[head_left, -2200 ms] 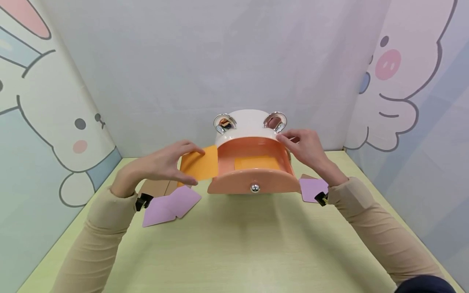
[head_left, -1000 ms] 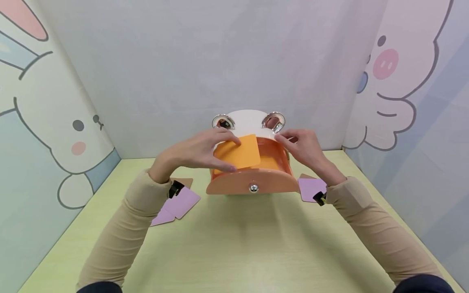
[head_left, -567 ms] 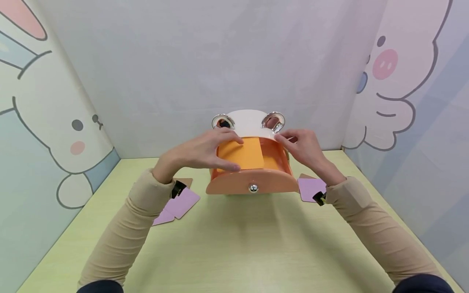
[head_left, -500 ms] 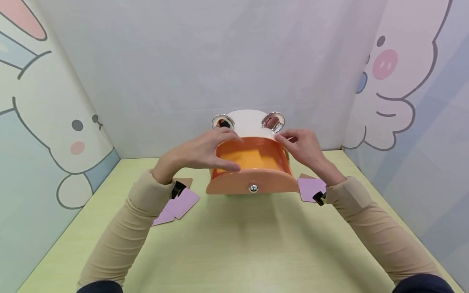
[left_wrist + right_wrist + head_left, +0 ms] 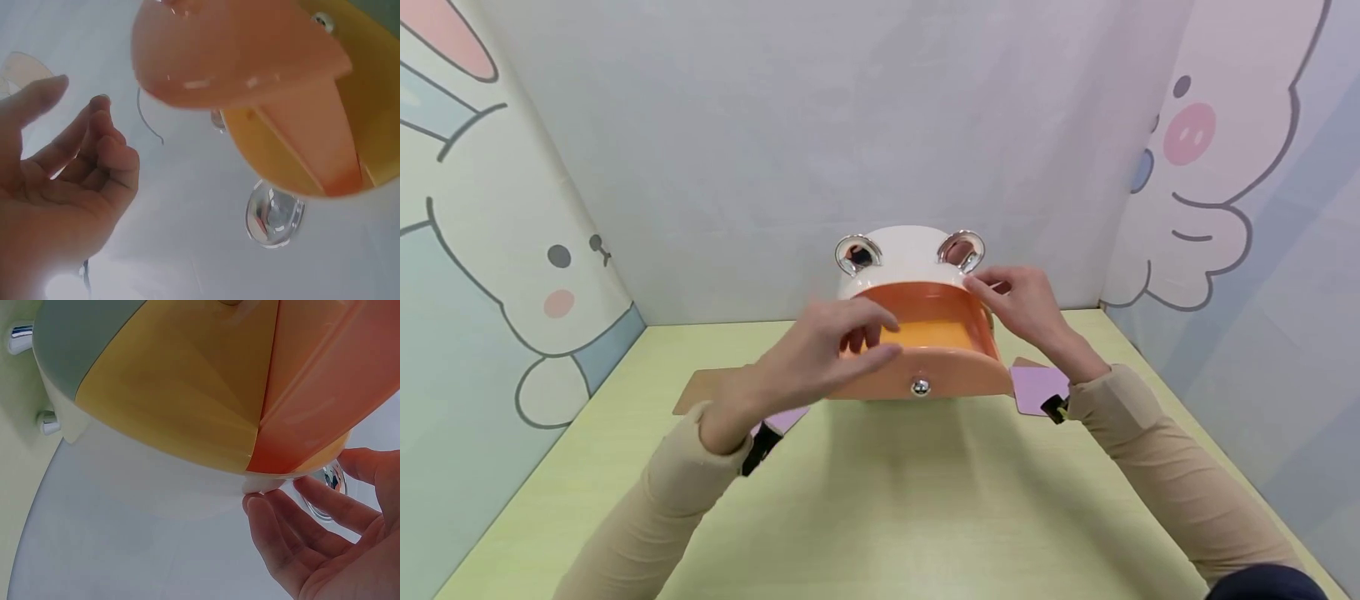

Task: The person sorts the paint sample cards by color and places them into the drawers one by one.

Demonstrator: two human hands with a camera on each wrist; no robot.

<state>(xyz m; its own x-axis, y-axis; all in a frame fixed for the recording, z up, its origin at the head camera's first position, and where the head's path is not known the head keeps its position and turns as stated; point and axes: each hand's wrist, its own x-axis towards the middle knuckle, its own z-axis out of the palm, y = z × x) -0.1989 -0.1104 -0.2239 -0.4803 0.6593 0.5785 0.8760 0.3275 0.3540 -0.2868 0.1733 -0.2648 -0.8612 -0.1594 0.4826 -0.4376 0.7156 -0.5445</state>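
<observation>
A small white desktop drawer cabinet with two chrome rings on top stands at the back of the table. Its peach drawer, with a round silver knob, is pulled out toward me. Orange cards lie inside the drawer. In front of the drawer's left side is my left hand, fingers loosely bent, thumb and fingertips apart with nothing between them. My right hand holds the cabinet's upper right edge; the right wrist view has its thumb at the front rim and its fingertips behind.
Brown cards and a lilac card lie on the table left of the cabinet, partly hidden by my left arm. Another lilac card lies to the right. Cartoon-printed panels flank the table.
The left hand brought an orange card rightward over the drawer and let it drop in. It has since pulled back a little toward me, holding nothing. The right hand stays at the cabinet's edge.
</observation>
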